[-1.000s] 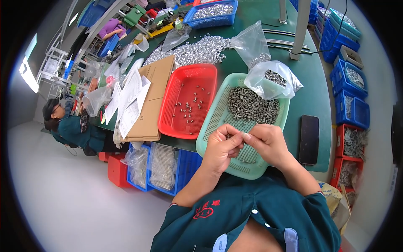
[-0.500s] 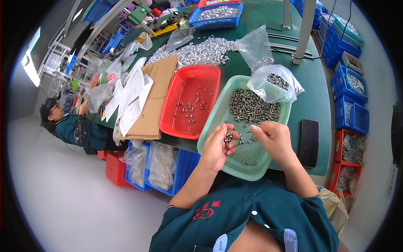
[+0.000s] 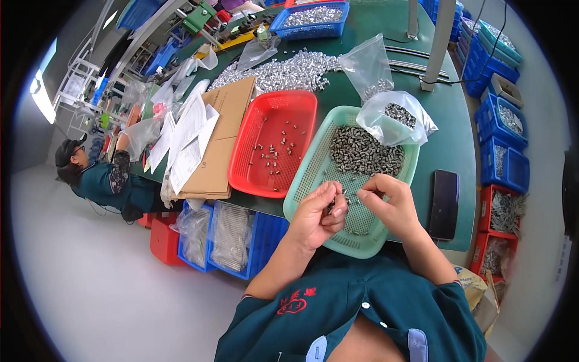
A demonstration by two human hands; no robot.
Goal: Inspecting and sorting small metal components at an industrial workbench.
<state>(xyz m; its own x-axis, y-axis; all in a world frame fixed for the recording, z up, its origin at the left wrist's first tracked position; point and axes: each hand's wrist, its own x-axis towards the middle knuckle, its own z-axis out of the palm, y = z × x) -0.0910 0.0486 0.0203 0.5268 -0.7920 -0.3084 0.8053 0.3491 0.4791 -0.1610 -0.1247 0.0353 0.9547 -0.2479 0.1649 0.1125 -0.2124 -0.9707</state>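
My left hand point(image 3: 318, 214) is closed round several small metal parts above the near left side of a light green basket point(image 3: 294, 192). Just to its right, over the same basket, my right hand point(image 3: 392, 204) has thumb and forefinger bent toward each other; whatever may be between them is too small to make out. A heap of dark metal cylinders point(image 3: 365, 152) fills the basket's far half, with a few loose ones nearer my hands. On the basket's far right corner rests a clear plastic bag point(image 3: 395, 130) with more such cylinders. The red basket point(image 3: 246, 175) at left holds scattered ones.
A black phone point(image 3: 444, 205) lies right of the green basket. Cardboard point(image 3: 226, 130) and papers point(image 3: 192, 136) lie left. Shiny parts point(image 3: 289, 71) are heaped behind, before a blue basket point(image 3: 310, 35). A metal post point(image 3: 435, 54) stands at back right. Another person point(image 3: 99, 181) works far left.
My left fingers have curled in over the metal parts, which lay visible in the hand before. The right hand's fingers have lifted and bent differently. The other person's arm has shifted.
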